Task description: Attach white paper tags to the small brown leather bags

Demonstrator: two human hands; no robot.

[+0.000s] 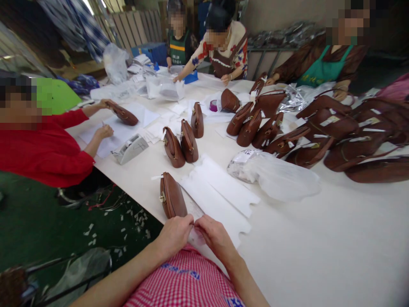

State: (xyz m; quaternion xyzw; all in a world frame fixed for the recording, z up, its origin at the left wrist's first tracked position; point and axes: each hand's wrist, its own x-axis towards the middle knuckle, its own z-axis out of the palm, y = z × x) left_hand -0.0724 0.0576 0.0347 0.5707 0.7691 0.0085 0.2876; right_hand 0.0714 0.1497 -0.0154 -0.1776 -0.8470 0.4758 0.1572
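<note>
My left hand and my right hand meet at the near table edge, just in front of my checked apron. The fingers of both are pinched together on a small, clear-looking plastic piece, too small and covered to name. Right behind my left hand stands a brown handbag with a metal clasp and a white tag. White paper sheets lie just beyond my right hand. Further off stand several more brown handbags.
A clear plastic bag lies right of the sheets. Many brown handbags crowd the right side. A grey tape dispenser sits near the left edge. A person in red sleeves holds a bag; several others work along the far side.
</note>
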